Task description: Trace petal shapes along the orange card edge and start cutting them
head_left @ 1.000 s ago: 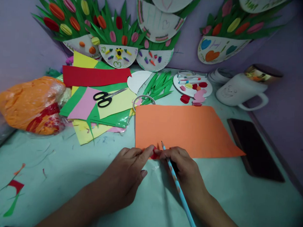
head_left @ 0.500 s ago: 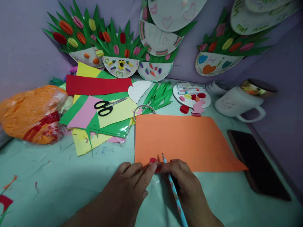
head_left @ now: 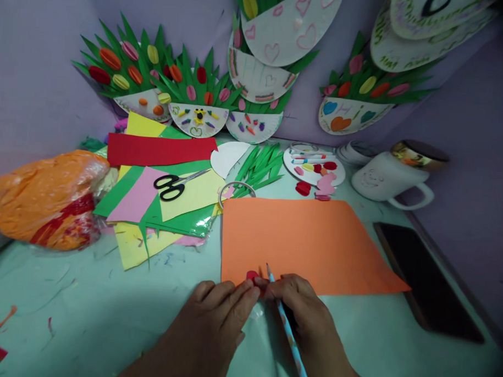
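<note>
A small red paper piece (head_left: 252,276) lies at the near edge of an orange paper sheet (head_left: 291,239), partly hidden under my fingertips. With fingers close together and pointing forward, my left hand (head_left: 220,308) presses on that red piece. My right hand (head_left: 301,305) is closed around a light blue patterned pencil (head_left: 290,335), whose dark tip points away from me over the orange sheet. The right fingertips also reach the red piece, close to the left ones; whether they grip it is hidden.
Left of the sheet, black-handled scissors (head_left: 169,187) rest on stacked coloured papers (head_left: 136,192) beside an orange wrapped bundle (head_left: 49,198). Green paper strips (head_left: 262,167) and a white plate (head_left: 291,165) lie behind. A phone (head_left: 425,280) and white mug (head_left: 386,176) are at right.
The whole scene sits slightly lower in view as the camera tilts up a little. Both hands stay at the red piece, with only a slight shift of the left fingertips.
</note>
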Available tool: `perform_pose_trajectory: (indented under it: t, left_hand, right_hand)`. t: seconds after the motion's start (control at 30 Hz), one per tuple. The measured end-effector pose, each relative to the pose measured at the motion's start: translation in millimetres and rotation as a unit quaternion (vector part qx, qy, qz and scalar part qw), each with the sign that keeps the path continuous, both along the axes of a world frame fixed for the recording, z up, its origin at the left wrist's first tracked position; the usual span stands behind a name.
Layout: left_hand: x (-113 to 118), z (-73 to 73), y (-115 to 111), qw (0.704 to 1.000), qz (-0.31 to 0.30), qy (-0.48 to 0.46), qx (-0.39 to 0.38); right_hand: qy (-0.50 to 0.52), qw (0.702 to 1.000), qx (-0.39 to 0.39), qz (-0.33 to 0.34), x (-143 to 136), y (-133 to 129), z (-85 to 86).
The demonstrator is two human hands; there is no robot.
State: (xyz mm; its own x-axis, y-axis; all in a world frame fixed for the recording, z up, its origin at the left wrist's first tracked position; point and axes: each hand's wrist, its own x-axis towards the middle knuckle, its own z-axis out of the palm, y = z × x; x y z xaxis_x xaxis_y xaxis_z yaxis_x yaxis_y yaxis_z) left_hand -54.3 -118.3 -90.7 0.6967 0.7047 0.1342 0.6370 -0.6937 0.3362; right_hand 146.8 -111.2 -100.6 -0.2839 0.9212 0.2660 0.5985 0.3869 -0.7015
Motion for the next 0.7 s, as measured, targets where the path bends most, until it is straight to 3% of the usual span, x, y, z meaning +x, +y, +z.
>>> perform_pose_trajectory:
  t: [0.17, 0.33, 0.47, 0.6, 0.7]
  left_hand:
    - [-0.9, -0.6, 0.6, 1.0, 0.003, 0.002, 0.007]
    - [-0.7, 9.0, 4.1, 0.999, 0.002, 0.008, -0.036]
    - [-0.5, 13.9, 6.1, 0.997, -0.004, 0.026, -0.076]
    - [0.1, 10.7, 4.5, 0.996, -0.003, 0.062, -0.064]
    - [1.1, 8.1, 4.3, 0.997, 0.001, 0.065, -0.051]
  right_hand:
    - [0.002, 1.0, 0.017, -0.001, -0.2, 1.5, -0.8]
    - [-0.001, 1.0, -0.013, -0.007, 0.8, 0.8, 5.0]
    - [0.096, 0.992, -0.063, -0.047, 0.2, -1.2, 8.9]
    - [0.224, 0.959, -0.115, -0.132, 0.2, -2.2, 8.4]
    - [0.251, 0.95, -0.114, -0.147, 1.0, -2.5, 7.9]
